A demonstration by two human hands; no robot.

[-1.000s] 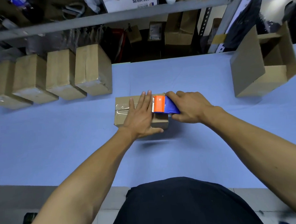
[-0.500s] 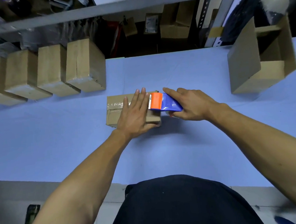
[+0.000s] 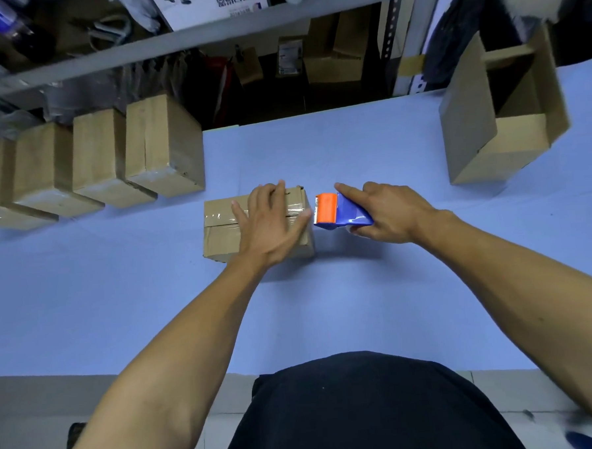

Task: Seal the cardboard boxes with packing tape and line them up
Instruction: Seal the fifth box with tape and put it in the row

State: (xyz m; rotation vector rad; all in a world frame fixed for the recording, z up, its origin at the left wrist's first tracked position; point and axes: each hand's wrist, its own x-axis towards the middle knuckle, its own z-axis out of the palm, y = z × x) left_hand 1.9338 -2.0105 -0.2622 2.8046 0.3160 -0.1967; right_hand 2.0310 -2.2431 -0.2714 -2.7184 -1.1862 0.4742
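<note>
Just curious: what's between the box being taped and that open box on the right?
The tape dispenser, gripped by the right hand; otherwise bare blue table, per the head view.

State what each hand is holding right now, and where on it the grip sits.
The right hand grips the tape dispenser by its blue rear body, index finger along the top. The left hand holds nothing; it rests flat on the cardboard box.

1. One view only, from a camera worn on the person's head.
2. It faces forward and steeply down over the blue tabletop (image 3: 318, 147), close to it.
3. Wide angle: both forearms, the torso below and the shelf (image 3: 188, 34) beyond the far edge.
</note>
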